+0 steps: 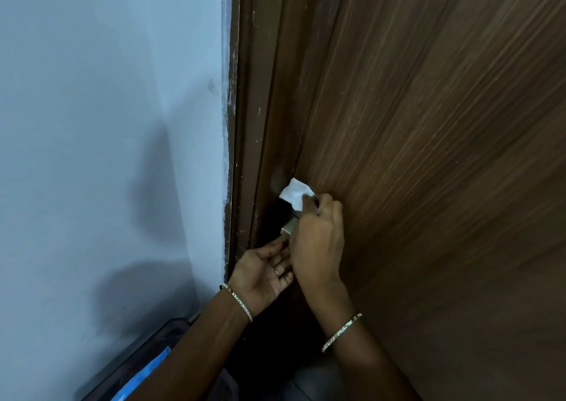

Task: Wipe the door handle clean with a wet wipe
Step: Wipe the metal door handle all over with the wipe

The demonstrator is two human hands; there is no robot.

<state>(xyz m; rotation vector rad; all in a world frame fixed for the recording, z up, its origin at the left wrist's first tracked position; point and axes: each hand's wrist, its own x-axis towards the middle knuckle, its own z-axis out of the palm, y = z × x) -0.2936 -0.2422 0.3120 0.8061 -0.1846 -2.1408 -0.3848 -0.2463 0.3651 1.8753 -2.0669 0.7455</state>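
A metal door handle [288, 228] juts from the brown wooden door [428, 125] near its left edge; only its squared end shows, the rest is behind my right hand. My right hand [318, 238] pinches a white wet wipe [295, 194] between fingertips, holding it against the door just above the handle. My left hand [265, 273] sits palm up just below the handle, fingers apart, with its fingertips close to the handle's end; whether they touch it I cannot tell. Both wrists wear thin bangles.
A dark brown door frame [245, 125] runs down the left of the door, next to a pale blue wall [107, 109]. At the bottom left lies a dark object with a blue patch [147, 367].
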